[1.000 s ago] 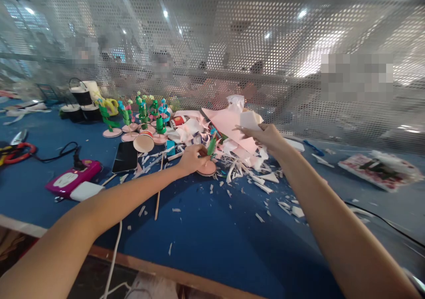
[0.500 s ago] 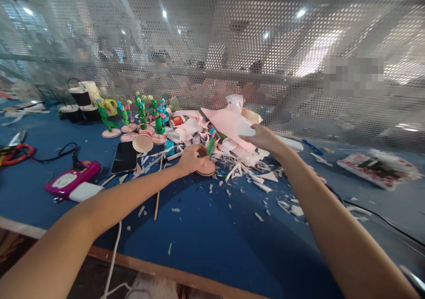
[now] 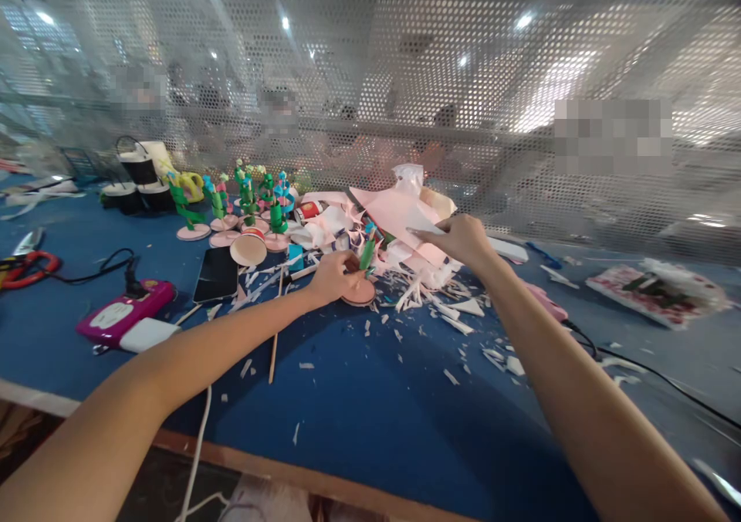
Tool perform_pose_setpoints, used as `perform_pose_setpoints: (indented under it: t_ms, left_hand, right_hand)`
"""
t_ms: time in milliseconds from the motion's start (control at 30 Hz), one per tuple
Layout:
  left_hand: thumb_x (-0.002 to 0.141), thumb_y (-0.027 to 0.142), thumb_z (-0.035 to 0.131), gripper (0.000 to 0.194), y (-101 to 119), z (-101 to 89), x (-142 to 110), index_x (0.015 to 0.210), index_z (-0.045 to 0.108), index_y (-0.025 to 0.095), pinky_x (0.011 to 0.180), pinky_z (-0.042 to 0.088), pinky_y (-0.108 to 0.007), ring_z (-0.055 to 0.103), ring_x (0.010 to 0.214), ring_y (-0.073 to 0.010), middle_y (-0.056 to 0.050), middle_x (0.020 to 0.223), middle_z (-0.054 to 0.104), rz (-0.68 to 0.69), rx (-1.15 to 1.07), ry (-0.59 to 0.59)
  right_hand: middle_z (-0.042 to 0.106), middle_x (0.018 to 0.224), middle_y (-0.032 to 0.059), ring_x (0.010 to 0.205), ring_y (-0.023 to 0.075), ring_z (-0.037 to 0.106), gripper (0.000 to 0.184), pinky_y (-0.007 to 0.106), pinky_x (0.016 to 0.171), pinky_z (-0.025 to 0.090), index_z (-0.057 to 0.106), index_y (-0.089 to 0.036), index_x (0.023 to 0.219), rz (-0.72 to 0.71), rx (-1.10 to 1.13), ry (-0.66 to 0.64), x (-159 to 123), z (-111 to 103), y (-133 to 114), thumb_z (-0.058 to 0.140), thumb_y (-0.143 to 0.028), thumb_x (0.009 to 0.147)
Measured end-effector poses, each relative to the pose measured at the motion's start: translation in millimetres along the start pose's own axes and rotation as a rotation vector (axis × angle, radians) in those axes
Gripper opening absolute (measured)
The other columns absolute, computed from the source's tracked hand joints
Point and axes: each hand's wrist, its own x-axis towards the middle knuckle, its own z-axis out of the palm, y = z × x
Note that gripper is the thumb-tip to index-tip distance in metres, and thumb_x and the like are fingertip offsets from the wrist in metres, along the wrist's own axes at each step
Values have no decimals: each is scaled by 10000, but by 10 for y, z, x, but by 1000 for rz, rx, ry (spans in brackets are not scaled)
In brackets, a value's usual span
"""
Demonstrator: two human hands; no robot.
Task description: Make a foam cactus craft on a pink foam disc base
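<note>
At the middle of the table, my left hand (image 3: 334, 278) is closed on a small paper plant (image 3: 367, 255) with a green leafy stem. The plant stands upright on a round pink base (image 3: 360, 293), and its stem is partly hidden by my fingers. My right hand (image 3: 463, 240) reaches over the scrap pile with fingers stretched out along a pink paper sheet (image 3: 397, 211). Its fingertips touch or hover just over the sheet; I cannot tell which. Several finished-looking paper plants (image 3: 248, 205) on pink discs stand at the back left.
A paper cup (image 3: 248, 247) lies beside a phone (image 3: 216, 275). Left are a purple power strip (image 3: 127, 306) and orange-handled scissors (image 3: 35, 269). White paper scraps (image 3: 457, 317) litter the middle. A wooden stick (image 3: 274, 360) lies near the front. A perforated metal screen (image 3: 370, 66) closes the back.
My right hand has shifted slightly right, and its fingers now show on top of the pink sheet, whose raised corner has dropped. My left hand and the plant stay put.
</note>
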Motion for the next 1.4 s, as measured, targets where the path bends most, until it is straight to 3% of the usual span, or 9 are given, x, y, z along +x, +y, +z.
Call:
perform_pose_setpoints:
  t_ms: [133, 367, 467, 567, 667, 833, 1067, 1233, 1400]
  left_hand:
    - [683, 144, 673, 98, -3, -8, -3, 660, 579, 153, 664, 459, -266, 618, 678, -161, -10, 656, 650, 9, 3, 6]
    - [692, 145, 670, 93, -8, -8, -3, 660, 583, 157, 657, 460, -261, 620, 668, -153, -5, 647, 648, 20, -3, 7]
    - [693, 142, 665, 83, -23, 0, 0, 669, 588, 159, 658, 462, -260, 626, 683, -155, -5, 656, 656, 28, 4, 6]
    - [692, 138, 663, 75, -28, 2, 0, 677, 592, 156, 650, 458, -256, 625, 678, -153, -4, 654, 656, 24, 6, 3]
    - [693, 135, 663, 70, -20, 1, -1, 682, 596, 152, 652, 455, -257, 628, 689, -157, -10, 663, 660, 17, 8, 0]
    - [687, 125, 661, 85, -8, 0, -2, 662, 586, 158, 665, 462, -260, 635, 703, -162, -12, 671, 667, 26, 0, 8]
    - [700, 128, 652, 112, -27, 0, 0, 647, 562, 169, 648, 459, -257, 622, 636, -153, 19, 553, 619, 51, -36, -1]
    - [694, 110, 656, 129, -21, 5, 0, 640, 554, 168, 646, 449, -256, 615, 625, -151, 18, 554, 614, 48, -53, 4]
    - [693, 107, 655, 127, -3, 8, -1, 638, 555, 164, 652, 445, -256, 615, 632, -152, 17, 559, 611, 39, -54, 5]
  right_hand:
    - [511, 415, 59, 529, 170, 531, 476, 271, 581, 361, 561, -161, 429, 11, 29, -17, -2, -3, -12, 561, -452, 806]
    - [608, 561, 43, 586, 166, 554, 311, 253, 562, 331, 720, -139, 750, -73, -29, -102, 23, 17, -11, 552, -393, 812]
    - [637, 602, 42, 576, 155, 550, 314, 243, 548, 333, 721, -137, 787, -61, 47, -172, 36, 22, -2, 555, -403, 809]
    - [696, 742, 74, 671, 170, 591, 304, 233, 588, 377, 670, -105, 971, -1, 150, -130, 60, 52, -2, 550, -339, 819]
    - [701, 757, 92, 693, 175, 607, 329, 237, 598, 397, 604, -81, 1081, 57, 149, -101, 90, 87, 5, 477, -289, 858]
    - [687, 717, 103, 690, 201, 601, 299, 263, 605, 378, 678, -137, 752, -17, -1, -33, 110, 75, 52, 464, -325, 844]
    - [625, 540, 112, 621, 218, 588, 460, 288, 596, 355, 656, -159, 608, -64, -152, -21, 64, 50, 44, 373, -386, 891]
    - [568, 488, 99, 562, 197, 539, 597, 288, 570, 331, 570, -178, 499, -55, -82, 19, 56, 44, 23, 316, -537, 902]
    - [407, 385, 37, 442, 120, 386, 687, 273, 498, 274, 387, -195, 374, -38, 30, 50, 31, 37, 27, 359, -739, 791]
